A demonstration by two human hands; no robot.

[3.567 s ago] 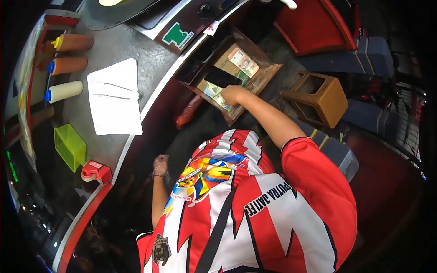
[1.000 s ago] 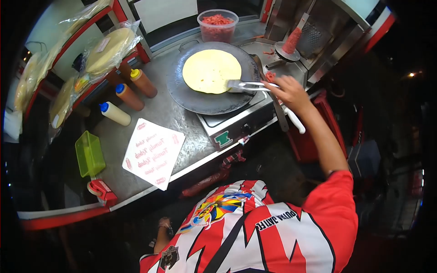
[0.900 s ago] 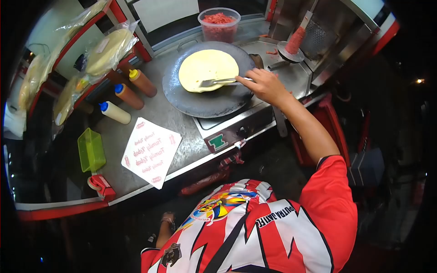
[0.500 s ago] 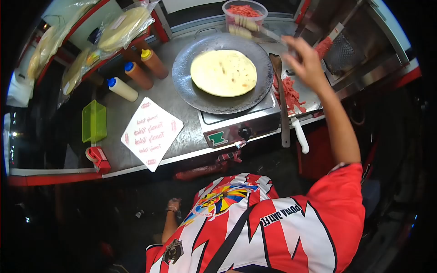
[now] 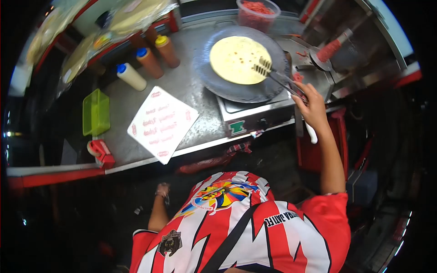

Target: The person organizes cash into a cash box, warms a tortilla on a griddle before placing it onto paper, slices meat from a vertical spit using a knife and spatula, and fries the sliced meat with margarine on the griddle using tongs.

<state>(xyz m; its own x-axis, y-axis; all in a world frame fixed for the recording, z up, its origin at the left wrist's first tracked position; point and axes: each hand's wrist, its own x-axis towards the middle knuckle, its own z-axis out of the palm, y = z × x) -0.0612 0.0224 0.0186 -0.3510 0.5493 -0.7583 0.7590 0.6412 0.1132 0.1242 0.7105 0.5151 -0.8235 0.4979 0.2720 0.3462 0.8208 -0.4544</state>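
My right hand (image 5: 310,105) is closed around the handle of metal tongs (image 5: 283,83). The slotted ends of the tongs lie over the right edge of a round pale yellow flatbread (image 5: 236,60). Brown spots mark the flatbread, which lies flat on a dark round griddle (image 5: 207,79) above a steel stove (image 5: 255,119). Low beside my body, away from the counter, hangs my left hand (image 5: 162,189); its fingers are too small and dark to make out.
Sauce bottles (image 5: 150,63), printed paper (image 5: 162,125), a green basket (image 5: 96,113) and a red tape dispenser (image 5: 101,154) stand left on the counter. A tub of red shreds (image 5: 257,13) is behind the griddle. A meat spit (image 5: 328,51) and a white knife handle (image 5: 311,134) are right.
The flatbread now shows a more evenly brown-spotted face. My right hand has come down from beside the tub, bringing the tongs over the flatbread's right edge. The view has shifted.
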